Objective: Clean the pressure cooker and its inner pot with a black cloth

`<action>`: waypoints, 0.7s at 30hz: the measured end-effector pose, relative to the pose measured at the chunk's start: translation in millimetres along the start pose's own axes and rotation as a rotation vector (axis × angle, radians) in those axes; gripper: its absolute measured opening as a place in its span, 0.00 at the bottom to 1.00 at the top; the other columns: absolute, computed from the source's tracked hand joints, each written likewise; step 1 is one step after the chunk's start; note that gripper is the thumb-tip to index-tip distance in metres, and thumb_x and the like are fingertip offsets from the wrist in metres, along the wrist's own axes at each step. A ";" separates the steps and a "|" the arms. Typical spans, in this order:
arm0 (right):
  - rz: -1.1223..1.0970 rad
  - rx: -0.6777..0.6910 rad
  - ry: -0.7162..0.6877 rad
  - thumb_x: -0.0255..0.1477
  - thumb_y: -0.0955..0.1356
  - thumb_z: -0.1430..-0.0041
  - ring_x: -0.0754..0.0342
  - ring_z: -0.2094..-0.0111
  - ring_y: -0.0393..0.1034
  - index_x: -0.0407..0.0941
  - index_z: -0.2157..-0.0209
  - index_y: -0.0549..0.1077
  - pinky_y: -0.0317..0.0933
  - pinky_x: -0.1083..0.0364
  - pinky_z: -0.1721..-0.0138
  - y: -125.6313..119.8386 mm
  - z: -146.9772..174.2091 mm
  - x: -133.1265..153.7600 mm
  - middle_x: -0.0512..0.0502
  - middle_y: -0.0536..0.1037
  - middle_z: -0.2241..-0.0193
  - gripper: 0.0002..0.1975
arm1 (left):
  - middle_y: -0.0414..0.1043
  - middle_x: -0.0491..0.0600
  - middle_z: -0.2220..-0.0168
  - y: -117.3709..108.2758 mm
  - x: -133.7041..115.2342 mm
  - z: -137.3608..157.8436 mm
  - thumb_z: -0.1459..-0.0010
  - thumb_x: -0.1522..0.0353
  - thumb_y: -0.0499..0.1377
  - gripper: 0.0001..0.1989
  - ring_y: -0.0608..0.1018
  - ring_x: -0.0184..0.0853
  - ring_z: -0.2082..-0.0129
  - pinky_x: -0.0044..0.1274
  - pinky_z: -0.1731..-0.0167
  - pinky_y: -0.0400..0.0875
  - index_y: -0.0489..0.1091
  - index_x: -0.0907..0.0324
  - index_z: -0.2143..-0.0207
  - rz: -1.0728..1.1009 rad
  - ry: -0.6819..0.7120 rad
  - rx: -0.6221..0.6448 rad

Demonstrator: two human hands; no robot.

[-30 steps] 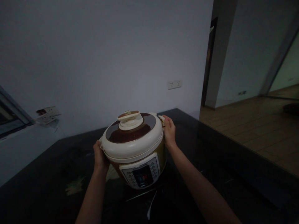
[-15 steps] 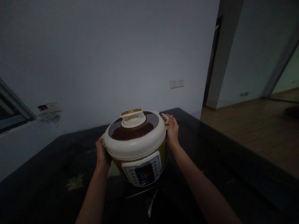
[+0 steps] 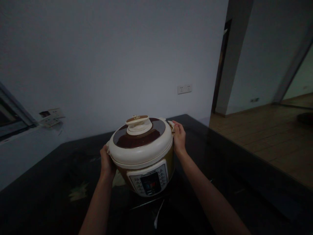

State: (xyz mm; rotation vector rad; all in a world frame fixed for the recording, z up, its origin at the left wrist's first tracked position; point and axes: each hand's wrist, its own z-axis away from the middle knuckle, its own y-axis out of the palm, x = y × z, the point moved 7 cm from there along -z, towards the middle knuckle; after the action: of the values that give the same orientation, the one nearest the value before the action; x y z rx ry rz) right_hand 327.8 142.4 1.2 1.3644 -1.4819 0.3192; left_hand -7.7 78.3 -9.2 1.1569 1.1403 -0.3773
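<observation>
An electric pressure cooker (image 3: pixel 141 158) stands before me on a dark glossy tabletop (image 3: pixel 195 140). Its rim is cream, its lid dark red-brown with a cream knob (image 3: pixel 139 124), and a control panel (image 3: pixel 149 180) faces me. My left hand (image 3: pixel 107 163) grips the cooker's left side handle, the fingers mostly hidden behind it. On the opposite side my right hand (image 3: pixel 179 137) is closed around the right handle. The lid sits on the pot. Whether the base touches the table is hard to tell in the dim light.
Behind the table rises a pale wall with a double socket (image 3: pixel 184 89). More sockets (image 3: pixel 52 117) sit at the left beside a window (image 3: pixel 12 114). A wooden floor (image 3: pixel 251 130) stretches off to the right. A pale leaf-shaped patch (image 3: pixel 78 192) shows on the tabletop.
My right hand has shifted very slightly left and sits closer against its handle. The cooker and my left hand look almost the same.
</observation>
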 end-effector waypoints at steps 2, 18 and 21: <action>0.012 0.005 -0.003 0.44 0.65 0.44 0.49 0.56 0.70 0.43 0.58 0.74 0.62 0.49 0.50 0.6 0.8 3.5 0.42 0.78 0.58 0.21 | 0.77 0.46 0.72 0.0 -0.9 0.4 0.50 0.57 0.56 0.14 0.79 0.38 0.65 0.25 0.63 0.74 0.71 0.58 0.72 -0.002 0.003 -0.011; -0.093 0.016 0.179 0.42 0.68 0.47 0.48 0.55 0.72 0.47 0.47 0.70 0.66 0.49 0.53 4.5 7.9 -6.8 0.44 0.78 0.56 0.26 | 0.74 0.43 0.78 2.8 -5.0 2.0 0.50 0.62 0.52 0.11 0.76 0.35 0.74 0.24 0.66 0.75 0.70 0.58 0.75 -0.021 0.038 -0.066; -0.130 0.016 0.240 0.44 0.69 0.47 0.48 0.54 0.73 0.49 0.44 0.68 0.67 0.49 0.53 5.4 11.6 -11.0 0.44 0.78 0.54 0.29 | 0.72 0.43 0.80 6.0 -6.7 3.9 0.50 0.61 0.52 0.11 0.76 0.36 0.75 0.25 0.68 0.75 0.69 0.57 0.76 -0.019 0.044 -0.062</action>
State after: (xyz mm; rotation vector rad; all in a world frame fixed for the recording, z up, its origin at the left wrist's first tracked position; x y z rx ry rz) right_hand 315.3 141.5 -10.2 1.3765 -1.1896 0.3971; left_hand -4.1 75.5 -0.6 1.1049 1.1944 -0.3302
